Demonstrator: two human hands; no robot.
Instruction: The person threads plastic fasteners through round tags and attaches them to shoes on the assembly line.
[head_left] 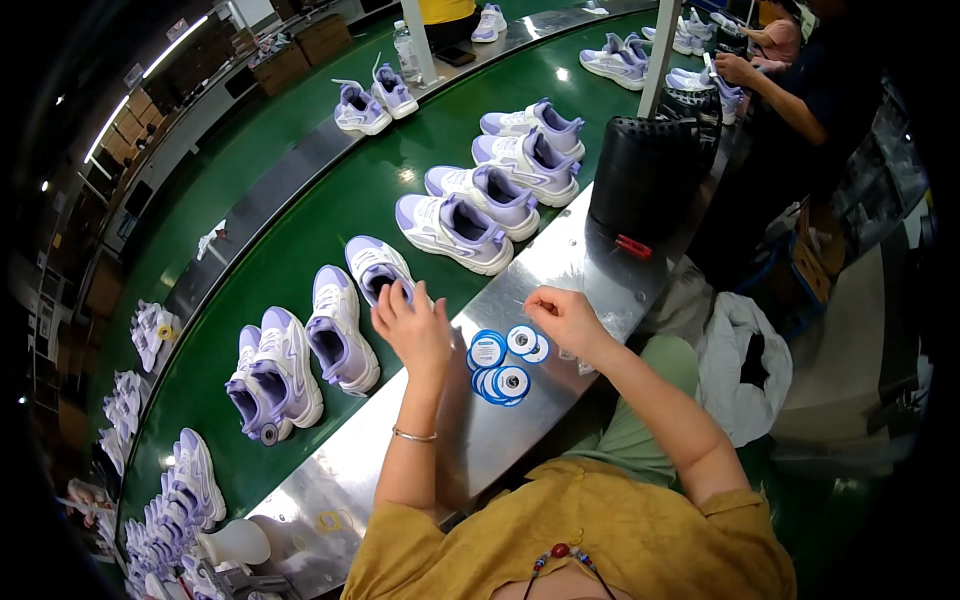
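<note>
My left hand (412, 330) is at the heel of a white and lilac sneaker (372, 256), its fingers apart over the shoe's opening. Whether the fingertips touch the shoe I cannot tell. My right hand (568, 320) is closed in a pinch above the metal ledge (450, 440); a thin pale bit shows by the fingertips, too small to name. Between my hands, round blue-rimmed tags (487, 350) lie in small overlapping piles on the ledge. Another sneaker (342, 330) stands left of my left hand. A round tag (268, 434) hangs at the heel of a sneaker farther left.
More sneakers (455, 232) stand in rows on the green conveyor belt (300, 225). A black container (645, 175) and a red tool (633, 247) are at the right of the ledge. Yellow rubber bands (333, 520) lie front left. A co-worker's hand (738, 70) handles shoes at the upper right.
</note>
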